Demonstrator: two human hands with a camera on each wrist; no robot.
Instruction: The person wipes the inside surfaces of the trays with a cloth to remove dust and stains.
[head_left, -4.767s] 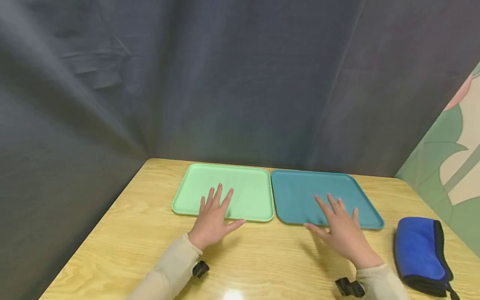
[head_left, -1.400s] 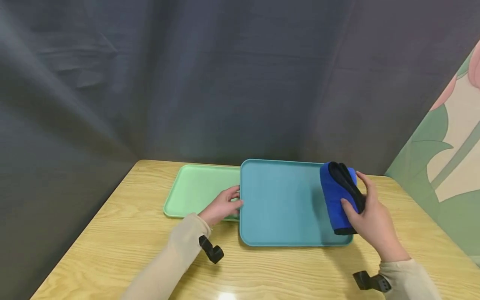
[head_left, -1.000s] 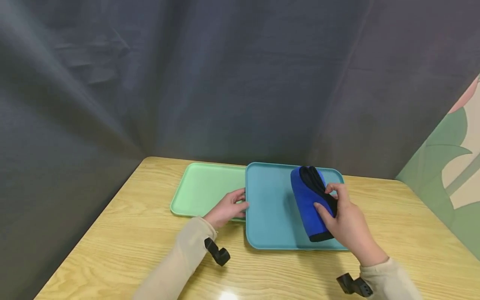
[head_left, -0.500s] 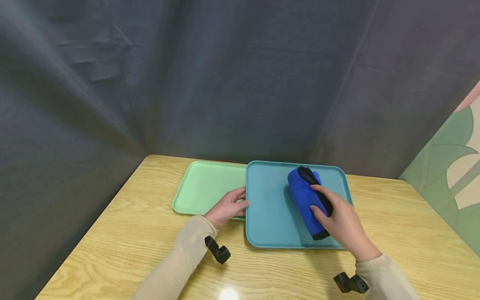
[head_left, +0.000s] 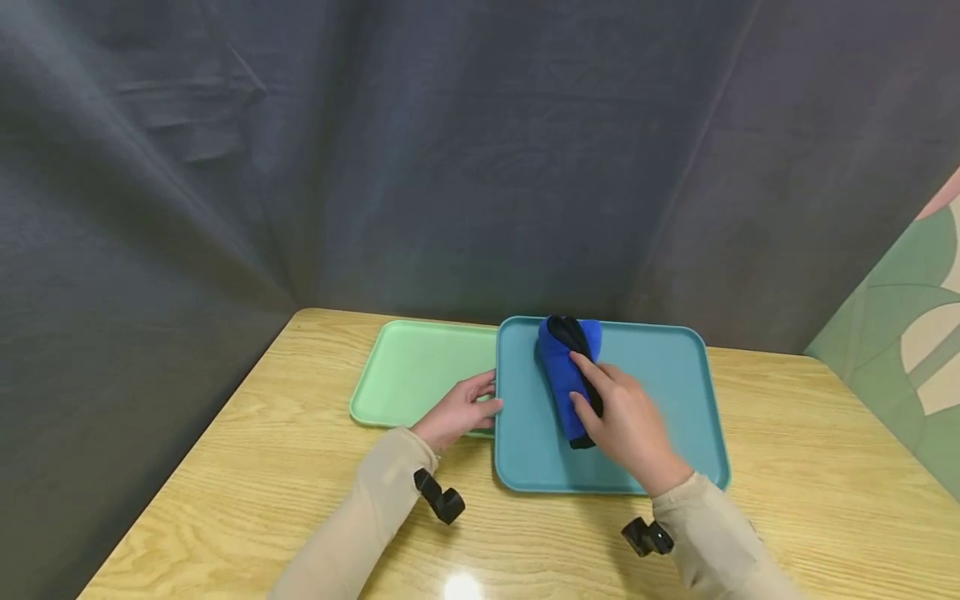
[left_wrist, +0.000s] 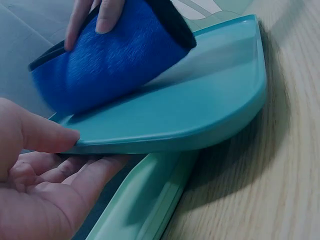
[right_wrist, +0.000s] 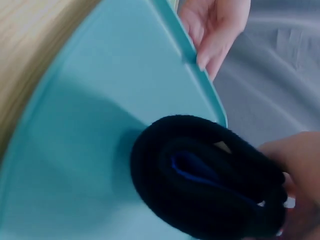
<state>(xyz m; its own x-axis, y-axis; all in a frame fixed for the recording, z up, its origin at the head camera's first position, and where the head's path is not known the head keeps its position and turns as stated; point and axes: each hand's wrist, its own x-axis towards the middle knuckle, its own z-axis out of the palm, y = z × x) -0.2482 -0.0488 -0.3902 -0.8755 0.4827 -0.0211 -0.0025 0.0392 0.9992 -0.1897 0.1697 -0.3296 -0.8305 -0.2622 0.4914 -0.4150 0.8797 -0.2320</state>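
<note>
Blue cloth [head_left: 558, 375] in grip of R hand [head_left: 628, 421] w/ teal tray [head_left: 527, 457] in pinch of L hand [head_left: 457, 410]

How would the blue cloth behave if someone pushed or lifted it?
The cloth is probably soft: its layers curl loosely, with gaps between. Its fuzzy surface suggests it may drag rather than skid. Without the right hand gripping it, those layers might flop open.

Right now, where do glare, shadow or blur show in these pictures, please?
Head view: white glare on the table, bottom middle; left wrist view: dim and bluish, shadow on the table beside the blue tray; right wrist view: soft overall, shadow on the tray beside the cloth.
</note>
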